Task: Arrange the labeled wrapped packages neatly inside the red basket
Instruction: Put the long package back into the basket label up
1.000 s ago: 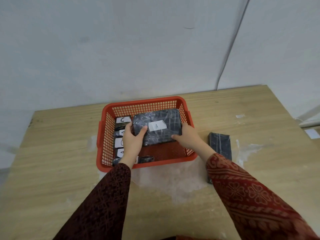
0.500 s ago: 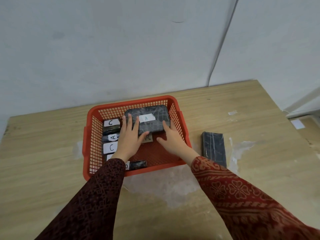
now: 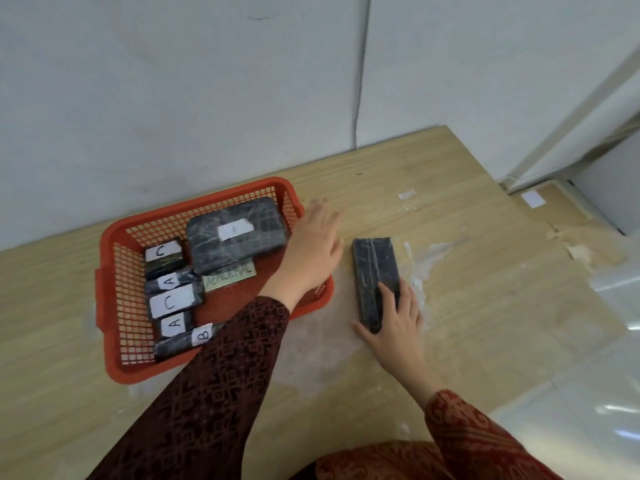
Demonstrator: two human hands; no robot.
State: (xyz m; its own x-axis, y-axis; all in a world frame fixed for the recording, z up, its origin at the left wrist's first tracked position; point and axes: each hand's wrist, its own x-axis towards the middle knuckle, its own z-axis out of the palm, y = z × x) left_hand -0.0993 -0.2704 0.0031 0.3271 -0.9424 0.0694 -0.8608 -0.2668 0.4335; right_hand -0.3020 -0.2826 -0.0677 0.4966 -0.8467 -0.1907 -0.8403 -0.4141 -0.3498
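Scuffed wooden table, red basket, grey wall

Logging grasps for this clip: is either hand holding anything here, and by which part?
The right hand grips the near end of the dark wrapped package lying on the table. The left hand is open over the red basket rim, holding nothing.

packages in basket: 6 | package on table: 1 | hands: 2

Red basket holds 6 dark labeled packages; 1 apparently unlabeled package lies flat outside.
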